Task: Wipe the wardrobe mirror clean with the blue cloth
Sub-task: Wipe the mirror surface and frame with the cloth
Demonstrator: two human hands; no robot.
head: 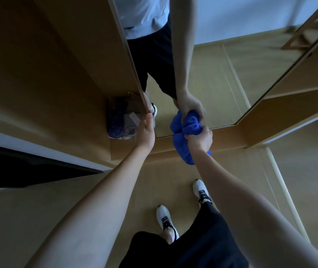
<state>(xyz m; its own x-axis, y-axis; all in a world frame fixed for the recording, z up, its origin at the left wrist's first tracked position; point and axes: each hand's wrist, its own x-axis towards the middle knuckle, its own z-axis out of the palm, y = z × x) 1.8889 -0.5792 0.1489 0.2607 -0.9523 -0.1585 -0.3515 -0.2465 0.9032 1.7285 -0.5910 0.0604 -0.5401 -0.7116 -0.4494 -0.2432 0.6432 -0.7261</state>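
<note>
The wardrobe mirror [222, 78] is a tall panel in a wooden door, seen from above, and it reflects a person's legs and arm. My right hand [200, 140] grips the bunched blue cloth [183, 146] and presses it against the mirror's bottom edge; part of the cloth hangs down below my fist. My left hand [147, 130] has straight fingers laid along the mirror's left edge near its lower corner, holding nothing.
Wooden wardrobe panels [57, 74] stand at the left and open shelves [289, 105] at the right. A wrapped purple bundle [121, 118] lies on the floor left of the mirror. My white shoes [165, 219] stand on the wooden floor below.
</note>
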